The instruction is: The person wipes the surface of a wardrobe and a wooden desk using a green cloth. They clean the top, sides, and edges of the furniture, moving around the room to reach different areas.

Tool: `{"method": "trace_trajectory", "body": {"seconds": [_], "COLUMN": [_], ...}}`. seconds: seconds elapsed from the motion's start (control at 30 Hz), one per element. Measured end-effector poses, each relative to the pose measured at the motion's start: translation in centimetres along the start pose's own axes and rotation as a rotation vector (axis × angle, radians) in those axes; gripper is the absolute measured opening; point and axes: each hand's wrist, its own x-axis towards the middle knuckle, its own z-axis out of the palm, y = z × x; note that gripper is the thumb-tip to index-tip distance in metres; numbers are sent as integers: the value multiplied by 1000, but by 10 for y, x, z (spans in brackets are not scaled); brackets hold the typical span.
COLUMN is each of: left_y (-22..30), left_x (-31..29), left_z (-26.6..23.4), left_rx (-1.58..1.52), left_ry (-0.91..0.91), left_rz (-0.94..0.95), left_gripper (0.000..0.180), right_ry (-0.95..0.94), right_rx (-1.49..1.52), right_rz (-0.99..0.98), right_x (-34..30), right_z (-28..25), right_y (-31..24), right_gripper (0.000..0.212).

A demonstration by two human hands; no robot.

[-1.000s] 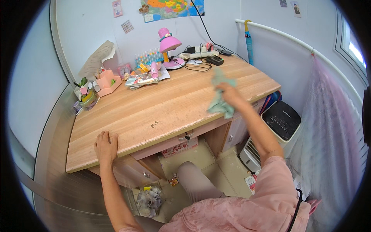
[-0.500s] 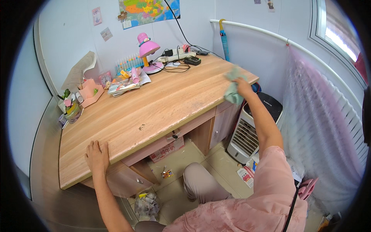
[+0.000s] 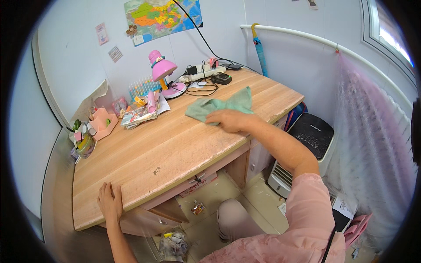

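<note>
A light green cloth [image 3: 219,105] lies spread on the wooden desk [image 3: 175,144], toward its right half. My right hand [image 3: 229,120] presses on the cloth's near edge, closed on it, with the fingertips partly hidden. At the desk's near left edge my left hand [image 3: 109,200] rests flat with fingers apart, holding nothing. Worn, chipped patches mark the desk's surface and front edge.
Along the desk's back stand a pink lamp [image 3: 163,70], a power strip with cables [image 3: 201,72], stacked booklets [image 3: 139,116] and a pink organizer [image 3: 103,123]. An air cooler [image 3: 311,131] stands right of the desk. A plastic bag of litter [image 3: 173,245] sits below.
My right hand has swept the cloth leftward from the desk's right front corner toward its middle. The left hand stays on the near left edge. The view has shifted slightly.
</note>
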Motion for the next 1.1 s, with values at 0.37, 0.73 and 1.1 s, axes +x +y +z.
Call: {"method": "trace_trajectory", "body": {"seconds": [0.37, 0.73, 1.1], "left_y": [-3, -13, 0], "left_x": [7, 8, -4], "left_z": [13, 16, 3], "left_rx": [-60, -12, -28], "left_ry": [19, 56, 59], "left_rz": [23, 35, -29], "left_gripper": [52, 52, 54], "right_ry": [-85, 361, 386], "right_rx": [-322, -303, -37], "right_rz": [1069, 693, -60], "right_x": [-71, -136, -85], "right_z": [-83, -56, 9], "right_y": [150, 94, -88], "right_gripper": [48, 34, 36]}}
